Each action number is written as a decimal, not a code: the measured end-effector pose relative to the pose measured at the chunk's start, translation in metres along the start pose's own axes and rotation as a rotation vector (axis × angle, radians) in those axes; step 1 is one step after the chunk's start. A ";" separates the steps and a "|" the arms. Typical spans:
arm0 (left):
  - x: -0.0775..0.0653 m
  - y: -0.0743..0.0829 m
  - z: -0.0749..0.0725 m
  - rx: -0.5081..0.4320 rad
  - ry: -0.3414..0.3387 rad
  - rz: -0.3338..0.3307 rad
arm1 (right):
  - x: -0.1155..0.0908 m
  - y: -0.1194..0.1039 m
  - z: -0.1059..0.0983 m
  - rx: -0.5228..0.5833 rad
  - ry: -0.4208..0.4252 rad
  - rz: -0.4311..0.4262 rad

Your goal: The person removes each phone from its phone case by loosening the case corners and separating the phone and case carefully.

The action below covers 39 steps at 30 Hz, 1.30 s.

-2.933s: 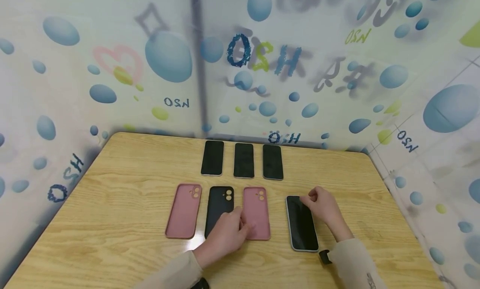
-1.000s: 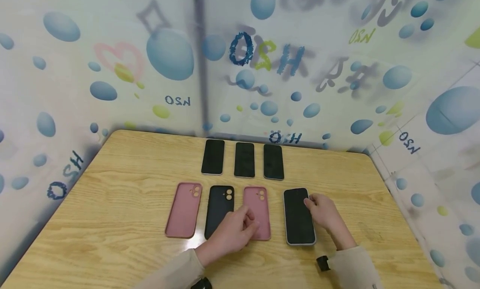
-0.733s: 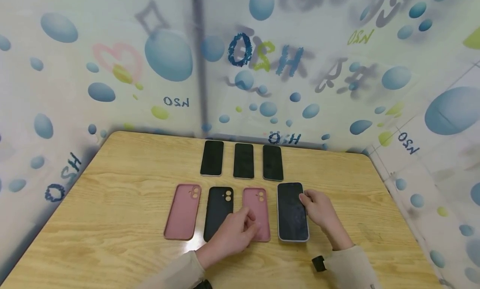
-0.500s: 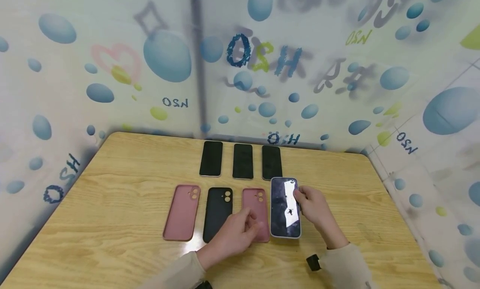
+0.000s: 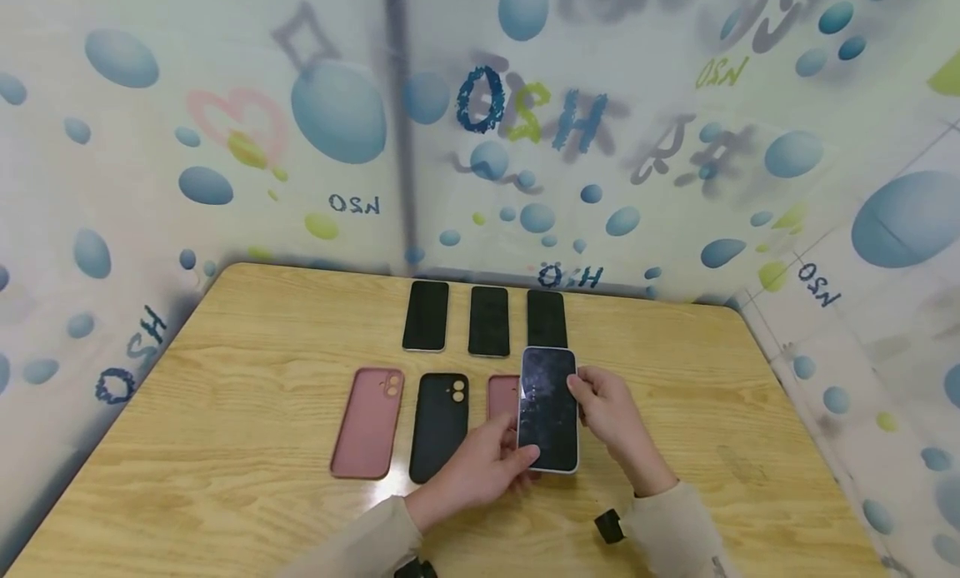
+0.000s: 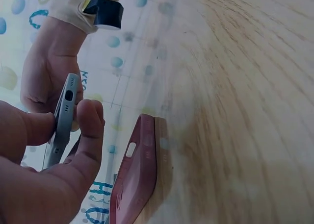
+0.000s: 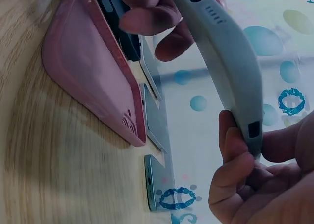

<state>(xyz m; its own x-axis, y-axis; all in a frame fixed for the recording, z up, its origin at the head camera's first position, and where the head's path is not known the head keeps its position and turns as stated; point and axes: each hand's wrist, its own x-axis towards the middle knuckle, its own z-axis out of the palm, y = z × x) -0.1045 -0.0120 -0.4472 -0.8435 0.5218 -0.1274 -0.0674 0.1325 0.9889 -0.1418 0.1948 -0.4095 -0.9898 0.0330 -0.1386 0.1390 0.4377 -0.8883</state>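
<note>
A smartphone (image 5: 549,407) with a dark glossy screen and pale edges is held above the table, screen up. My right hand (image 5: 613,420) grips its upper right side, thumb on the glass. At its lower left corner my left hand (image 5: 472,471) pinches it, thumb over the screen and fingers underneath. The left wrist view shows the phone's bottom edge (image 6: 66,106) with its charging port. Below it lies a pink phone case (image 7: 93,62), inner side up, partly hidden by the phone and left hand in the head view.
A black phone case (image 5: 437,424) and another pink case (image 5: 367,424) lie further left. Along the back are three more phones: left (image 5: 426,316), middle (image 5: 488,321) and right (image 5: 547,318), the last overlapped by the held phone. The wooden table (image 5: 240,378) meets a patterned curtain (image 5: 337,228).
My right hand has lifted the phone off the table and carried it left, over the pink case. My left hand has moved from beside that case to pinch the phone's lower corner.
</note>
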 end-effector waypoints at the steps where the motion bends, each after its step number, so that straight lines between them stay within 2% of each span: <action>1: 0.000 0.000 0.000 -0.022 -0.008 -0.003 | 0.000 0.000 0.001 0.002 -0.002 0.002; 4: 0.001 0.002 -0.001 -0.075 -0.028 -0.015 | 0.001 -0.001 0.003 -0.002 -0.008 0.013; 8: 0.001 0.004 -0.004 -0.101 -0.035 -0.015 | 0.003 -0.001 0.005 -0.001 -0.021 0.026; 17: -0.001 0.000 -0.008 -0.103 0.000 -0.001 | 0.010 0.005 0.010 0.032 -0.043 -0.006; 26: 0.000 0.000 -0.008 -0.091 0.008 0.013 | 0.019 0.009 0.003 0.038 0.009 -0.131; 28: 0.000 -0.001 -0.007 -0.083 0.008 0.018 | 0.019 0.009 0.002 0.015 0.020 -0.149; 33: 0.000 -0.001 -0.005 -0.032 0.021 0.011 | 0.020 0.010 0.002 -0.124 0.024 -0.200; 35: -0.001 0.000 -0.004 -0.003 0.024 0.010 | 0.021 0.011 0.001 -0.193 0.011 -0.211; 39: -0.004 0.001 -0.004 0.042 0.026 0.010 | 0.021 0.012 0.000 -0.257 -0.051 -0.200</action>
<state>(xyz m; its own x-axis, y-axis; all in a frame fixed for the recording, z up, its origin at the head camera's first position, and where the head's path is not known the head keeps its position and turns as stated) -0.1034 -0.0167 -0.4453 -0.8574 0.5016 -0.1152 -0.0369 0.1635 0.9859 -0.1609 0.2007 -0.4227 -0.9929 -0.1189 -0.0003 -0.0768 0.6433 -0.7618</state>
